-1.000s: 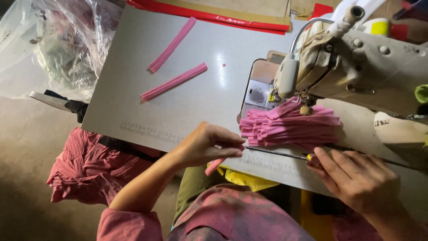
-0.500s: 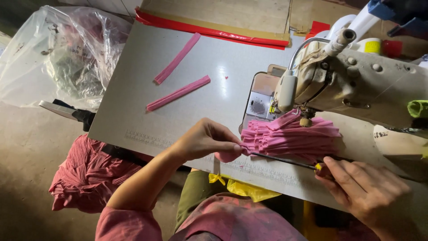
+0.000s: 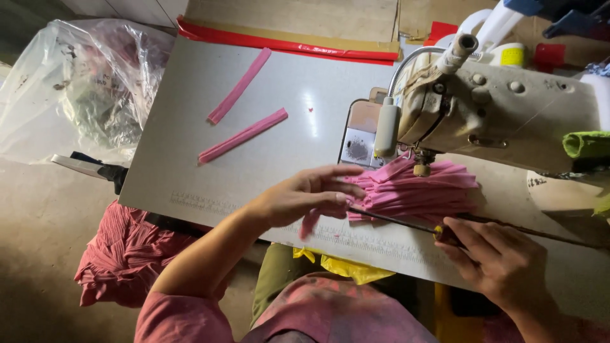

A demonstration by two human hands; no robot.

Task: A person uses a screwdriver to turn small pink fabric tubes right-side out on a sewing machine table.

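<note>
The left hand [image 3: 305,197], fingers loosely spread, pinches one pink fabric strip [image 3: 310,222] at the near left edge of a fanned pink bundle [image 3: 413,190] under the sewing machine [image 3: 495,114]. The right hand [image 3: 502,260] grips a thin dark rod [image 3: 400,222].

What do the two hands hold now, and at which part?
The right hand holds a thin dark rod at its near end. The left hand pinches one pink strip near its upper end.
</note>
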